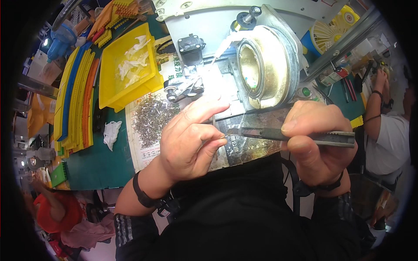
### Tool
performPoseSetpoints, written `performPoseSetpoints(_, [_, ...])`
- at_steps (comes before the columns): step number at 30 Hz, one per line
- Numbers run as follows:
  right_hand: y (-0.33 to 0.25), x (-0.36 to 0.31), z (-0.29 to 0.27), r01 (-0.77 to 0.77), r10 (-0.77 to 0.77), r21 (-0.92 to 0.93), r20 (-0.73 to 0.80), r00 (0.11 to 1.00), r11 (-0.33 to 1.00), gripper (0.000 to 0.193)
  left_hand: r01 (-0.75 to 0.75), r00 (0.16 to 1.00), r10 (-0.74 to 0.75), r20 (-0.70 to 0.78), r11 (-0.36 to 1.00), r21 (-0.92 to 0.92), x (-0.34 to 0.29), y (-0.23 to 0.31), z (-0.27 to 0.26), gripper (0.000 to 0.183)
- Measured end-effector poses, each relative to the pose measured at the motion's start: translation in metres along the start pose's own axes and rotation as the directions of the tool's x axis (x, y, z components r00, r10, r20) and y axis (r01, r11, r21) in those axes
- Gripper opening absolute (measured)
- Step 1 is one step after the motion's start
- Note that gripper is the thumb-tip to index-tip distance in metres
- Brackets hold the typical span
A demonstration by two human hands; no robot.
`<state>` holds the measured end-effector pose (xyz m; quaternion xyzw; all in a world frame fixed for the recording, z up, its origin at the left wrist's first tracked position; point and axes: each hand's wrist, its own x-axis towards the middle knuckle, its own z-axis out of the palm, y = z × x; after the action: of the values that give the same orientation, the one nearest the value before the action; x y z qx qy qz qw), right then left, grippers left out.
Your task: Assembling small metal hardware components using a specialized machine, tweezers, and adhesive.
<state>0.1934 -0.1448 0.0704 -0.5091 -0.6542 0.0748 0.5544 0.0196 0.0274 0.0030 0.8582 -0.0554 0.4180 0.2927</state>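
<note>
My left hand (185, 139) is closed, thumb and forefinger pinched together around something thin and tiny that I cannot make out. In my right hand (318, 135) lies a dark grey utility knife (278, 134), its narrow end pointing left. That tip sits just beside the pinched fingertips; whether it touches what they hold is too small to tell. Left of my left hand, a heap of small bent metal pieces (152, 119) is spread on a printed sheet (135, 150). Below the knife is a dark, worn plate (246, 152).
A machine with a large metal ring (261, 65) stands ahead, beside a small clamp-like fixture (185, 87). To the left are a yellow tray (111, 93), stacked yellow, blue and orange strips (76, 100) and crumpled white tissue (112, 134). Another person (387, 135) sits at right.
</note>
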Motion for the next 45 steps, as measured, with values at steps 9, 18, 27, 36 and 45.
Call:
performPoseSetpoints(9, [-0.001,0.003,0.007,0.061,-0.049,-0.089,0.132,0.99,0.994,0.021,0.008,1.0,-0.008,0.017,1.0,-0.003,-0.003,-0.001,-0.001,0.02])
performPoseSetpoints(18, [0.016,-0.026,-0.005,0.01,0.054,0.275,-0.225,0.973,0.961,0.02,0.015,1.0,-0.014,0.011,0.999,-0.037,-0.006,-0.001,-0.003,0.02])
performPoseSetpoints(27, [0.058,-0.093,-0.04,-0.8,0.835,0.241,-0.125,0.536,0.549,0.036,0.012,0.999,-0.01,0.031,0.998,-0.054,-0.002,0.001,-0.003,0.017])
performPoseSetpoints(36, [0.057,-0.095,-0.064,-0.689,0.737,0.269,-0.323,0.594,0.673,0.032,0.074,0.997,-0.075,0.026,0.996,0.04,-0.014,0.001,0.004,0.009])
performPoseSetpoints(45, [0.061,-0.103,-0.087,-0.558,0.634,0.302,-0.355,0.687,0.773,0.026,0.117,0.993,-0.12,0.018,0.986,0.117,-0.012,-0.002,0.015,0.009])
